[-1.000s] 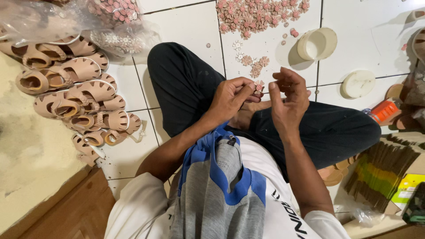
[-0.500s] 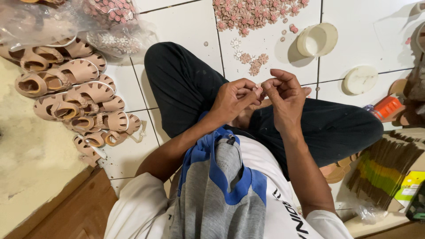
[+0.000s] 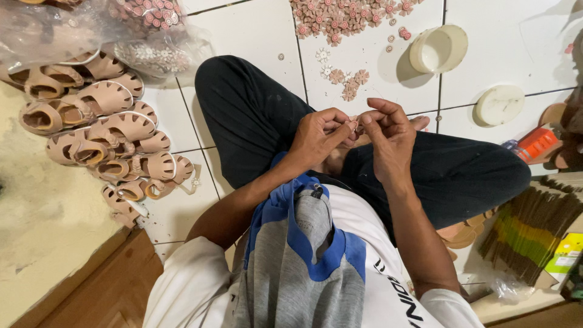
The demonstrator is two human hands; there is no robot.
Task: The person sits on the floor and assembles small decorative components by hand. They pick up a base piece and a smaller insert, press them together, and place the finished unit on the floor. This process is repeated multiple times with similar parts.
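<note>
The person sits cross-legged on the white tiled floor (image 3: 255, 36), and both hands meet over the lap. The left hand (image 3: 316, 135) and the right hand (image 3: 388, 136) are now pressed fingertip to fingertip, pinching a small pink flower ornament (image 3: 352, 121) between them. A second ago the hands stood a little apart, each with its own pinch; half a second ago they had nearly met, and now they touch at the tiny piece. Judging from that closing, two small parts are being joined or pressed together right at this moment, though the piece itself is too small to make out in detail.

On the far side of the floor lies a scatter of pink flower ornaments (image 3: 340, 18), with a smaller cluster (image 3: 349, 82) nearer the knees. To the far right stands a cream round container (image 3: 438, 48) and, just nearer, its flat lid (image 3: 499, 104). At left a heap of pink children's sandals (image 3: 103, 133) lies beside a clear plastic bag (image 3: 91, 30).
</note>
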